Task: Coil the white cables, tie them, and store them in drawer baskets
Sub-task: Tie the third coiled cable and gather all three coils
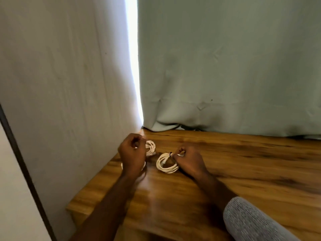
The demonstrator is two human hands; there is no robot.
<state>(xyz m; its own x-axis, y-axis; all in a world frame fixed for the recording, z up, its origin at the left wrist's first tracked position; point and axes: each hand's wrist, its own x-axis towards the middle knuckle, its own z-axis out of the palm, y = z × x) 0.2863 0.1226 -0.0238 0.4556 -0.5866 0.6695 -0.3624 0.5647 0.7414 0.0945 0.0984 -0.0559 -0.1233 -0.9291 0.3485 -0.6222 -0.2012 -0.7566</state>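
A coiled white cable (165, 163) lies on the wooden table (243, 162), bound at its top by a thin black tie (170, 154). My right hand (189, 160) pinches this coil at its right side, beside the tie. A second white cable coil (150, 147) lies near the table's back left corner. My left hand (132, 153) hovers over it with curled fingers and hides most of it; whether it holds the cable cannot be told. More white cable (122, 165) shows beneath the left wrist.
A white wall (60, 84) runs along the table's left edge. A pale green curtain (225, 66) hangs behind the table, with a bright gap of light between it and the wall. A grey sleeve (251, 221) covers my right upper arm.
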